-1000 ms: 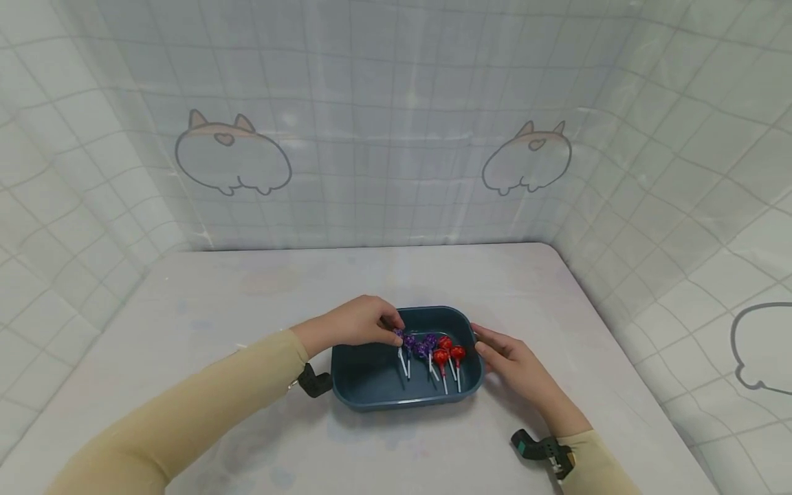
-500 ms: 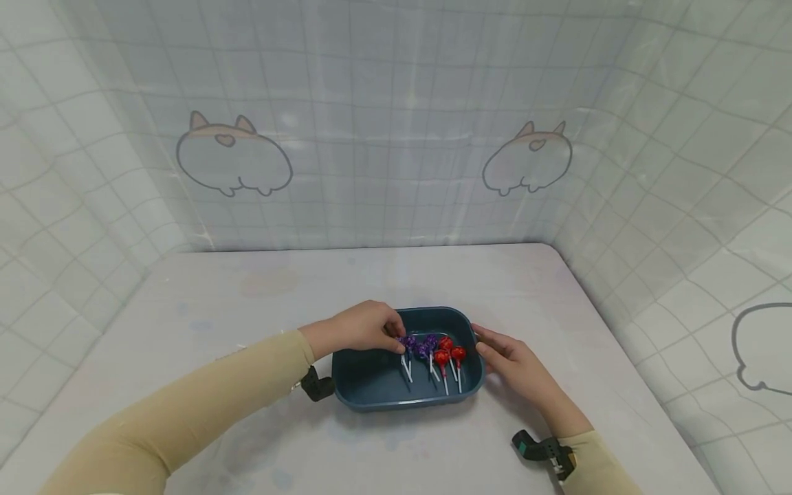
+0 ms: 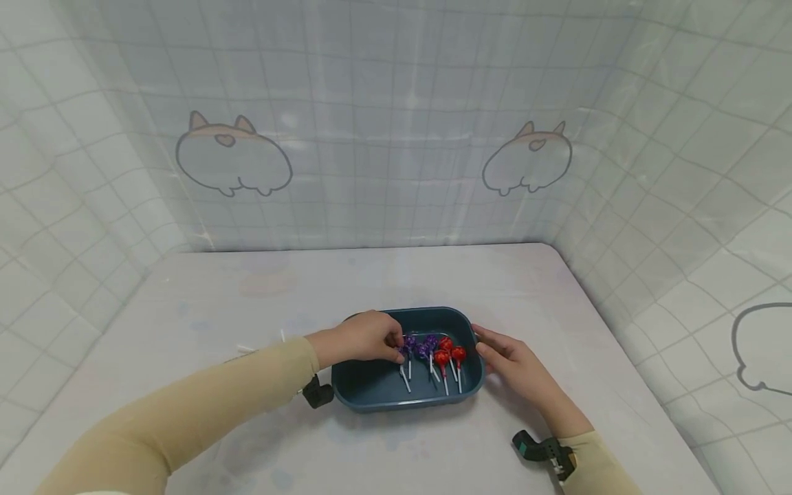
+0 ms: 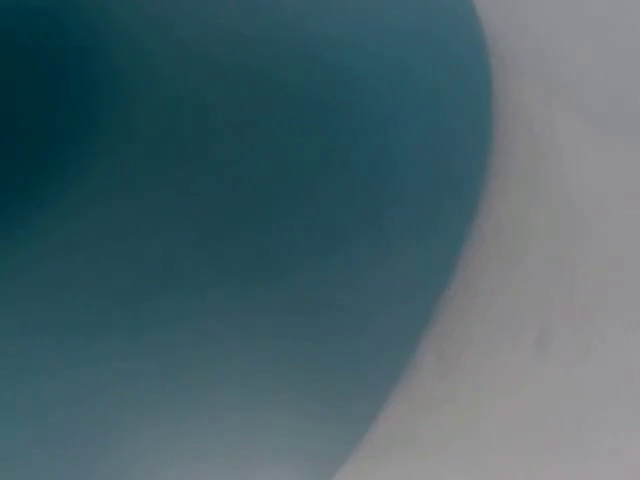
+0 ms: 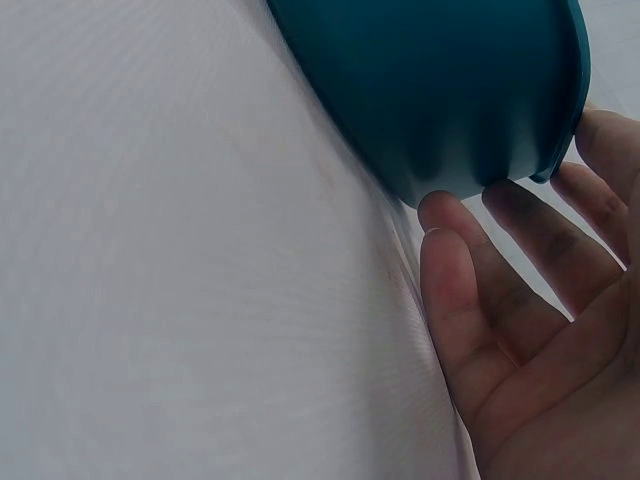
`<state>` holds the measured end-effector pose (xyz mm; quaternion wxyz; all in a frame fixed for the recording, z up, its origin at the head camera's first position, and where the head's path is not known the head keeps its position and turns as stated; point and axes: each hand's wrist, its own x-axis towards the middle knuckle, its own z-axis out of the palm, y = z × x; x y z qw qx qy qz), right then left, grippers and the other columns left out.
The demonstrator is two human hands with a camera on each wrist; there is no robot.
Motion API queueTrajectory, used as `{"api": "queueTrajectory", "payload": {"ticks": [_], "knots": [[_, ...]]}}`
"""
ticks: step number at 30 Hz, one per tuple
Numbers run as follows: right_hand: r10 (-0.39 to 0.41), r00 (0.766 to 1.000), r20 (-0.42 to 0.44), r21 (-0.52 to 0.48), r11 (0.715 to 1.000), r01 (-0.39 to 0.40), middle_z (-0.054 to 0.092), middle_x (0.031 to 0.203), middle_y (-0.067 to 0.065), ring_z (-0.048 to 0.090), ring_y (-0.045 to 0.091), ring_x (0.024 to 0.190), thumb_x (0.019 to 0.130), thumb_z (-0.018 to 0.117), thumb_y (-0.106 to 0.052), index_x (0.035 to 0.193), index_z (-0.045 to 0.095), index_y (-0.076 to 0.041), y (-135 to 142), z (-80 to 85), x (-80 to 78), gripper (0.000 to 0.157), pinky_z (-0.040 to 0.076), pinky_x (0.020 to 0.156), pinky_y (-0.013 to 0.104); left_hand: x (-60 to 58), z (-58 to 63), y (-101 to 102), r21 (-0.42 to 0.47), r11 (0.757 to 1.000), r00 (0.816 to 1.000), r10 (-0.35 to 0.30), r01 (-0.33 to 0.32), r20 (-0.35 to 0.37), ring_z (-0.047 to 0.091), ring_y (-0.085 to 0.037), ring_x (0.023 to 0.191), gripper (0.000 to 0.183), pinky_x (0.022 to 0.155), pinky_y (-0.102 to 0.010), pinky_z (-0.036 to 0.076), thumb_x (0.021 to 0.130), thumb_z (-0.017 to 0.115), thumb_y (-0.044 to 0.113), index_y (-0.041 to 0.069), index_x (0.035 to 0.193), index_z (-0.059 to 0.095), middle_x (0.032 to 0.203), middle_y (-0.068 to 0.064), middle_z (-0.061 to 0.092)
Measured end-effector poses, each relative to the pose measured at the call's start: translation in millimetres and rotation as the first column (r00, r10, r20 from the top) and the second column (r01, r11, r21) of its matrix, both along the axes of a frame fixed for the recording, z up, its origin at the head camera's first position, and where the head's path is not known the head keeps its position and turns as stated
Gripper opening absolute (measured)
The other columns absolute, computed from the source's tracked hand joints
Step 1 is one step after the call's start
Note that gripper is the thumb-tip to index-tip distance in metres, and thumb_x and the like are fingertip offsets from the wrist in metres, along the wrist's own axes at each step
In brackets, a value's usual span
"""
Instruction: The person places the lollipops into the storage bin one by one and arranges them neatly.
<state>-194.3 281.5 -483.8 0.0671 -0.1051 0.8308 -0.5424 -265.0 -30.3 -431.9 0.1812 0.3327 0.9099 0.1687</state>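
My left hand [image 3: 370, 335] reaches over the left part of a dark blue plastic bin [image 3: 371, 402] and pinches a purple-wrapped lollipop by its head, mostly hidden by the fingertips. Its white stick [image 3: 405, 379] points down toward the near side. Right beside it inside the bin lie more purple lollipops [image 3: 430, 339]. Further right are three red lollipops [image 3: 441, 357], sticks facing me. At the bin's right end my right hand [image 3: 510, 359] touches the rim and outer wall. The right wrist view shows fingertips [image 5: 440, 210] against the bin's outside. Only the bin's blurred blue wall [image 4: 300, 250] and table fill the left wrist view.
The bin stands on a pale table [image 3: 495, 275]. White sticks [image 3: 245, 349] show behind the left sleeve. Grid-patterned curtains [image 3: 396, 137] rise at the back and both sides. A black wrist camera [image 3: 537, 448] sits on the right wrist, another [image 3: 317, 393] at the left.
My left hand has moved slightly down and toward me with the purple lollipop, separating its stick from the neighbouring one. The white sticks behind the sleeve show more. The right hand stays put.
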Motion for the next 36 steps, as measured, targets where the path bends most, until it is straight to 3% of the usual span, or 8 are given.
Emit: {"api": "queueTrajectory", "payload": {"ticks": [11, 22, 31, 36], "knots": [[-0.001, 1.0, 0.004, 0.033, 0.999, 0.001, 0.052, 0.143, 0.013, 0.064, 0.025, 0.109, 0.102, 0.058, -0.023, 0.145, 0.051, -0.01, -12, 24.7, 10.1, 0.045, 0.056, 0.081, 0.031, -0.4, -3.6, -1, 0.025, 1.0, 1.0, 0.012, -0.012, -0.006, 0.062, -0.003, 0.08, 0.022, 0.076, -0.027, 0.053, 0.083, 0.081, 0.039, 0.021, 0.091, 0.072, 0.085, 0.014, 0.067], [0.019, 1.0, 0.005, -0.014, 1.0, -0.019, 0.053, 0.143, 0.006, 0.065, 0.019, 0.108, 0.099, 0.061, -0.035, 0.144, 0.053, -0.023, 0, 1.0, -0.2, 0.047, 0.057, 0.08, 0.03, 0.2, -4.9, -1, 0.063, 0.998, 1.0, 0.003, -0.002, -0.022, 0.061, -0.001, 0.078, 0.025, 0.074, -0.026, 0.053, 0.082, 0.082, 0.04, 0.02, 0.091, 0.07, 0.084, 0.015, 0.066], [0.008, 1.0, 0.002, 0.002, 1.0, -0.008, 0.053, 0.143, 0.008, 0.066, 0.019, 0.106, 0.101, 0.06, -0.03, 0.145, 0.052, -0.02, -1, 2.0, 0.5, 0.046, 0.056, 0.08, 0.029, 0.9, -3.3, -4, 0.065, 0.998, 1.0, 0.007, -0.007, -0.001, 0.062, -0.003, 0.079, 0.027, 0.075, -0.027, 0.053, 0.081, 0.083, 0.038, 0.018, 0.094, 0.07, 0.085, 0.012, 0.068], [0.005, 1.0, -0.009, 0.021, 1.0, -0.005, 0.053, 0.143, 0.013, 0.066, 0.023, 0.107, 0.102, 0.058, -0.024, 0.145, 0.051, -0.012, -7, 15.4, 6.8, 0.045, 0.056, 0.079, 0.029, 0.7, -5.1, -3, 0.069, 0.998, 1.0, 0.0, 0.0, 0.0, 0.062, -0.002, 0.078, 0.026, 0.073, -0.025, 0.053, 0.079, 0.084, 0.037, 0.02, 0.092, 0.07, 0.085, 0.013, 0.067]]}}
